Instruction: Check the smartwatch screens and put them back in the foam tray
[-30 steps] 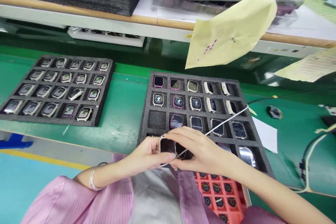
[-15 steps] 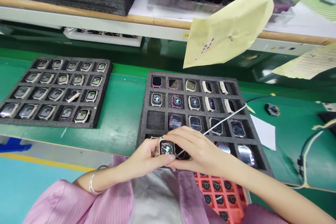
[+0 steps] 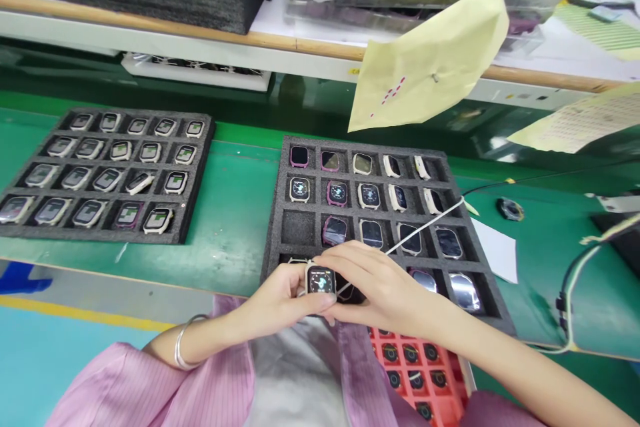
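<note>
A pale-framed smartwatch (image 3: pixel 321 280) with a lit dial is held over the near edge of the right foam tray (image 3: pixel 356 212). My left hand (image 3: pixel 285 293) grips it from the left, thumb across its lower edge. My right hand (image 3: pixel 377 280) closes on its right side, fingers at the top corner. A white cable (image 3: pixel 425 225) runs from the upper right down under my right hand; its end is hidden. Most tray pockets hold smartwatches, some with lit dials, in pale or purple frames. One pocket (image 3: pixel 298 227) just beyond my left hand holds nothing.
Another foam tray of watches (image 3: pixel 193 203) lies on the green bench at left. A red tray (image 3: pixel 453 387) with small round black parts sits below my right forearm. Yellow paper (image 3: pixel 425 67) hangs from the shelf. A small dark round part (image 3: pixel 510 209) lies at right.
Both hands keep hold of the smartwatch, which sits slightly further right in view. The view has shifted a little; the objects on the right side appear further left.
</note>
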Available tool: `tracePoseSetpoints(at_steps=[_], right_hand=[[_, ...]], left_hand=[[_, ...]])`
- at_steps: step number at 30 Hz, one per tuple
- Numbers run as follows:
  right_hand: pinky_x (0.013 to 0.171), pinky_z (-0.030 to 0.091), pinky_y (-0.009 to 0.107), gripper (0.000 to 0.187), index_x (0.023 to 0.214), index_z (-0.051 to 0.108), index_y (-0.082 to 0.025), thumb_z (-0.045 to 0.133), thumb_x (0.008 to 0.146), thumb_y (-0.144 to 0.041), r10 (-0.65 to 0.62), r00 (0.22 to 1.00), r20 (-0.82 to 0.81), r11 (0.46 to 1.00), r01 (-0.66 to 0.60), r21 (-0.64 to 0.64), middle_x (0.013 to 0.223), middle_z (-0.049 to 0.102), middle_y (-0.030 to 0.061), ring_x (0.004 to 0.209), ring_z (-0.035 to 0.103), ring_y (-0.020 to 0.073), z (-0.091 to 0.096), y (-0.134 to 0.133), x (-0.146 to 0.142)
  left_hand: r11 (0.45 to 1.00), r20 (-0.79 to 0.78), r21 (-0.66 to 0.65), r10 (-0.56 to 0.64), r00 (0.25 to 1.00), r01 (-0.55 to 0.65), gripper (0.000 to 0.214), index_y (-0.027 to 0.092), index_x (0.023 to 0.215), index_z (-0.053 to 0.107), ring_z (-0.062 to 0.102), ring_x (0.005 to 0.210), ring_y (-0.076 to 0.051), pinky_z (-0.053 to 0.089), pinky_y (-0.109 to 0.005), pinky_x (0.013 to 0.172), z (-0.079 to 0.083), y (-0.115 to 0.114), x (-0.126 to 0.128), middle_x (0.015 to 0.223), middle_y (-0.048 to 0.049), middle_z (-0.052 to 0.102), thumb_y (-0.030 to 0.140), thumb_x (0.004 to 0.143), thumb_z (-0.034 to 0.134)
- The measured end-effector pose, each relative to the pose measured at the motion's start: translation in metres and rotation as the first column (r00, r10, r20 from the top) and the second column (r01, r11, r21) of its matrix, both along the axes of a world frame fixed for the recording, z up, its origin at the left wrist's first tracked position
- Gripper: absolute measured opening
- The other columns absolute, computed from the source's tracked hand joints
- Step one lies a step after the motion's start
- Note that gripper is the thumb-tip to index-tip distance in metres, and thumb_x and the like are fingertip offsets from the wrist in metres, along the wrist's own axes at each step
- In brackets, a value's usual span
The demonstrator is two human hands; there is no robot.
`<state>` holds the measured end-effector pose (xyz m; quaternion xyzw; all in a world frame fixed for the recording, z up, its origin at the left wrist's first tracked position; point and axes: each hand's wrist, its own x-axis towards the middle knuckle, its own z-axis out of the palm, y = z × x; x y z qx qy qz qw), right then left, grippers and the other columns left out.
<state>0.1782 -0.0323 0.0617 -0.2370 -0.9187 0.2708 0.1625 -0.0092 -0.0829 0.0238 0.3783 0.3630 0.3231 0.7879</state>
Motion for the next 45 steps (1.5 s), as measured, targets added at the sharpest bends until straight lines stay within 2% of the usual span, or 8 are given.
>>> tracePoseSetpoints(at_steps=[4,9,12,17,22,29,38,45], right_hand=[[0.080,0.052,0.038,0.031,0.110,0.060,-0.013,0.070,0.083,-0.024,0.016,0.998,-0.060,0.998,-0.020,-0.056,0.099,0.068,0.0104,0.088,0.063,0.0227,0.006,0.005,0.001],[0.077,0.052,0.033,0.031,0.105,0.060,-0.017,0.073,0.078,-0.024,-0.154,0.977,-0.150,0.977,0.128,-0.169,0.095,0.068,0.0053,0.084,0.065,0.0204,-0.003,0.034,-0.008],[0.085,0.051,0.040,0.032,0.103,0.062,-0.016,0.077,0.078,-0.030,-0.201,0.977,-0.075,0.979,0.199,-0.038,0.103,0.066,0.0102,0.096,0.064,0.0260,-0.017,0.047,-0.025],[0.091,0.046,0.050,0.032,0.103,0.065,-0.008,0.075,0.083,-0.029,-0.133,0.956,0.260,0.949,0.047,0.312,0.125,0.058,0.0230,0.116,0.053,0.0367,-0.012,0.043,-0.034],[0.079,0.050,0.049,0.019,0.082,0.069,-0.009,0.077,0.080,-0.026,-0.255,0.831,0.495,0.923,0.057,0.380,0.107,0.065,0.0210,0.099,0.061,0.0376,0.010,0.042,-0.007],[0.081,0.051,0.049,0.024,0.088,0.069,-0.007,0.080,0.078,-0.026,-0.304,0.786,0.539,0.904,0.060,0.422,0.121,0.060,0.0250,0.104,0.059,0.0377,-0.001,0.041,-0.007],[0.095,0.050,0.049,0.021,0.088,0.068,-0.015,0.079,0.074,-0.027,-0.314,0.928,0.201,0.947,0.290,0.139,0.128,0.058,0.0171,0.114,0.059,0.0334,0.005,0.051,0.022],[0.092,0.052,0.046,0.025,0.102,0.065,-0.015,0.072,0.079,-0.021,-0.097,0.983,0.157,0.995,0.090,0.053,0.116,0.066,0.0139,0.106,0.063,0.0301,0.024,0.019,0.020]], left_hand=[[0.999,-0.010,0.041,0.026,1.000,-0.025,0.034,0.013,0.082,0.060,0.049,0.061,-0.011,0.038,-0.023,0.059,-0.006,-0.001,0.000,0.068,0.0019,0.056,0.045,0.079,0.072],[0.995,-0.006,0.059,-0.079,0.997,0.079,0.047,0.013,0.094,0.061,0.036,0.057,-0.006,0.028,-0.022,0.052,-0.013,0.002,-0.003,0.082,0.0009,0.057,0.042,0.065,0.084],[0.991,-0.040,0.028,-0.130,0.991,0.131,0.041,0.013,0.095,0.060,0.038,0.057,-0.006,0.029,-0.022,0.053,-0.012,0.002,-0.004,0.084,-0.0012,0.061,0.038,0.070,0.082],[0.997,0.010,-0.016,-0.082,0.997,0.082,0.036,0.013,0.099,0.058,0.047,0.061,-0.008,0.036,-0.023,0.059,-0.005,0.000,-0.003,0.082,-0.0018,0.063,0.030,0.073,0.078],[0.997,0.076,-0.042,-0.058,0.995,0.061,0.031,0.014,0.097,0.058,0.047,0.060,-0.009,0.035,-0.022,0.053,0.006,0.004,0.001,0.081,-0.0029,0.064,0.036,0.080,0.071],[0.999,0.061,-0.022,-0.037,0.997,0.038,0.032,0.011,0.097,0.057,0.043,0.050,-0.006,0.035,-0.022,0.049,0.006,0.017,0.013,0.080,-0.0037,0.066,0.035,0.079,0.070],[0.997,0.108,-0.060,-0.046,0.993,0.053,0.038,0.011,0.104,0.058,0.048,0.057,-0.007,0.038,-0.021,0.051,-0.009,0.017,0.012,0.087,-0.0038,0.063,0.030,0.076,0.077],[0.996,0.151,-0.049,-0.068,0.986,0.076,0.039,0.013,0.096,0.058,0.047,0.062,-0.007,0.037,-0.020,0.059,-0.014,0.016,0.013,0.072,0.0043,0.055,0.018,0.067,0.084]])
